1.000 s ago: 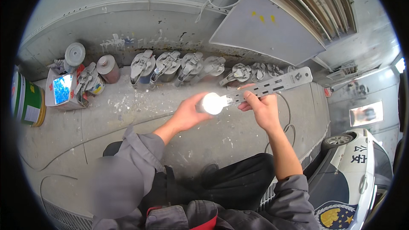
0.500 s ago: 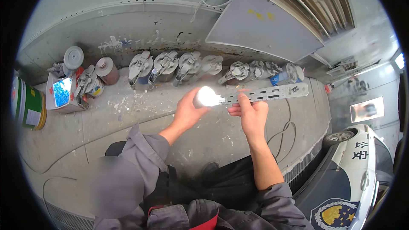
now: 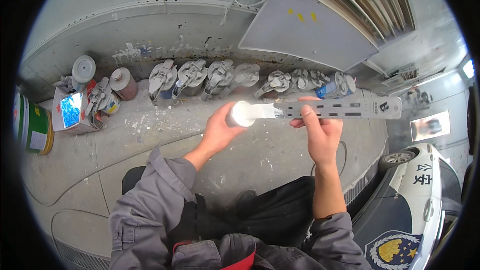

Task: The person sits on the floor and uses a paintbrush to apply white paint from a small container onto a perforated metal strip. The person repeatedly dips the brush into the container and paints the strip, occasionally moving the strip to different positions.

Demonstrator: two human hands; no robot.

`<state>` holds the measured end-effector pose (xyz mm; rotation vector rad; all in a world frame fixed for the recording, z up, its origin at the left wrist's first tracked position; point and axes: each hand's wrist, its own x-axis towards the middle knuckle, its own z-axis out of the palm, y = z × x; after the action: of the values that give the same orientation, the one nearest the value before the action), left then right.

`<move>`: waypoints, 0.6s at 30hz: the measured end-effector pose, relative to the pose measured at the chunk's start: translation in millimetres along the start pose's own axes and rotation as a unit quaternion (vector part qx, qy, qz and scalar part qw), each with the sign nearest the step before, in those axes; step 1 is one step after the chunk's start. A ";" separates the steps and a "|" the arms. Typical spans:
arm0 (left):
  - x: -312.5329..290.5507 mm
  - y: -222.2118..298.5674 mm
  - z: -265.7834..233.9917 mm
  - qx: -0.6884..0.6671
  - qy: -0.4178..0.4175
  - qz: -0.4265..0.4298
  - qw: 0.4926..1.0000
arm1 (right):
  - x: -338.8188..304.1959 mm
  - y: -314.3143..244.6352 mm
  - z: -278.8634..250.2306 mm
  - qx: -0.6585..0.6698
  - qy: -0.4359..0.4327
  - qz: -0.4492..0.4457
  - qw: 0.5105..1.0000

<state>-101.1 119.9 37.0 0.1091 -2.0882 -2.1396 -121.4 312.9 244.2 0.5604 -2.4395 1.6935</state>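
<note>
My left hand (image 3: 220, 129) is closed around a small cup (image 3: 242, 114) of white paint, held up over the floor. In my right hand (image 3: 322, 130) is a flat, pale mixing stick (image 3: 357, 108) with dark slots, pinched between thumb and fingers. The stick lies nearly level, its wide end out to the right. White paint coats its left end, which is at the cup's rim. The inside of the cup is bright and shows little detail.
Paint cans with lever lids (image 3: 218, 76) line the wall's foot. At left are a green bucket (image 3: 37, 130), a cardboard box (image 3: 75, 122) and a bottle (image 3: 123, 85). A cable (image 3: 150, 152) crosses the floor. A car (image 3: 405, 210) stands at right, beside a floor grate (image 3: 364, 190).
My right hand has moved right with the mixing stick, drawing it farther out of the cup, so its paint-coated end now shows. My left hand holds the cup in nearly the same place.
</note>
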 end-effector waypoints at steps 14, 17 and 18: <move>-4.4 12.8 -2.1 0.022 -0.005 -0.001 1.000 | 6.3 60.7 37.5 0.049 0.059 0.160 0.984; -2.4 14.2 -4.3 0.037 -0.016 -0.014 0.999 | 9.6 57.4 29.6 0.099 0.090 0.179 0.975; -1.6 15.0 -5.0 0.044 -0.021 -0.018 0.999 | 12.4 57.9 22.4 0.101 0.090 0.194 0.972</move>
<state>-97.9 114.9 51.7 0.1145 -2.2202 -2.0872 -151.6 307.0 188.8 -0.0646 -2.3729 2.0488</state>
